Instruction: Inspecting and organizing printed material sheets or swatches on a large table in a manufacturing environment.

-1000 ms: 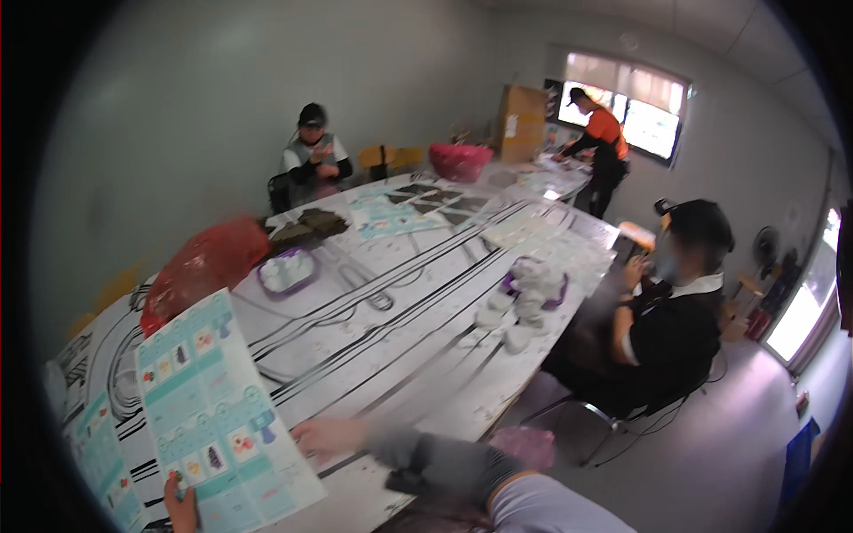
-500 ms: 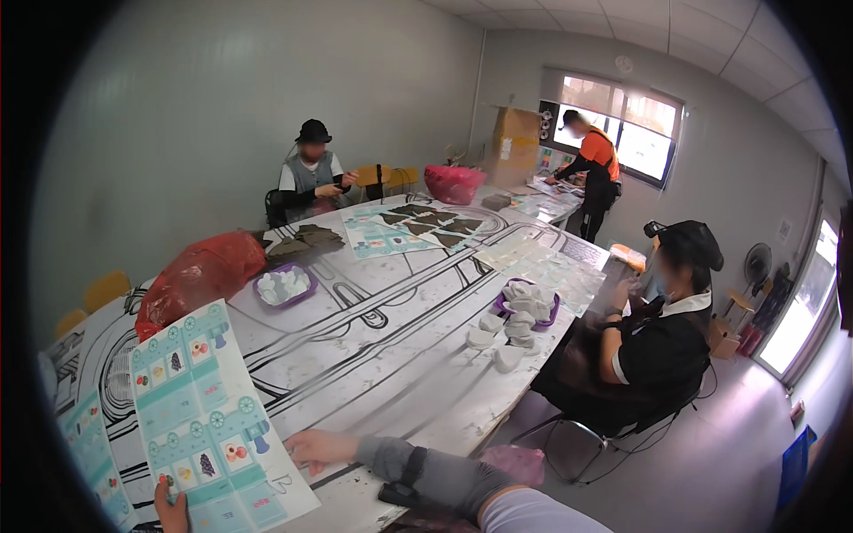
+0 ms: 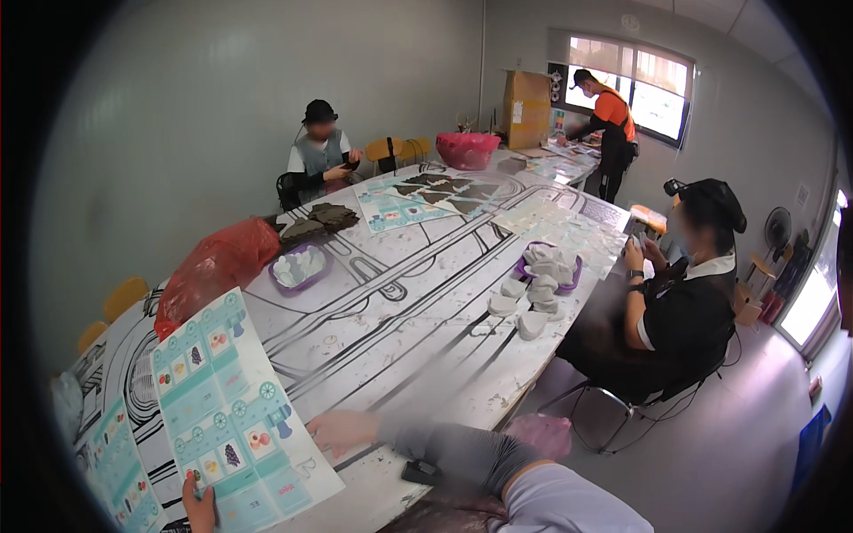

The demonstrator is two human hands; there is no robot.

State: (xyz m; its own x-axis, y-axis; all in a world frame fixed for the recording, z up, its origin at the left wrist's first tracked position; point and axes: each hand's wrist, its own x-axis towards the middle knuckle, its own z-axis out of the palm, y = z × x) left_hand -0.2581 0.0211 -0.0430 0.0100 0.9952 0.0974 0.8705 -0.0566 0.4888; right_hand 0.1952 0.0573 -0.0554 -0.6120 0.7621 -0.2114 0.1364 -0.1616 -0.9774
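A large printed sheet [image 3: 209, 413] with teal train cars and fruit pictures lies slanted at the lower left, its lower part tipped toward me. My left hand [image 3: 199, 506] grips its lower left edge, with the fingertips showing on the printed side. Close by its right edge, my right hand [image 3: 345, 432] reaches low over the table with fingers stretched and apart; it looks slightly blurred and holds nothing I can see. Another teal printed sheet [image 3: 120, 457] lies to the left, partly covered by the first.
Across the white, black-lined table [image 3: 355, 355] are a red plastic bag [image 3: 218, 266], purple trays [image 3: 330, 258] [image 3: 576, 277] of pale pieces, dark flat pieces [image 3: 320, 220] and pale sheets [image 3: 569, 233]. One person [image 3: 684, 293] sits at right, another [image 3: 320, 155] across; a third [image 3: 611, 133] stands behind.
The whole view has shifted, so everything sits further right in the picture. My left hand keeps its hold on the sheet, and my right hand stays near its right edge.
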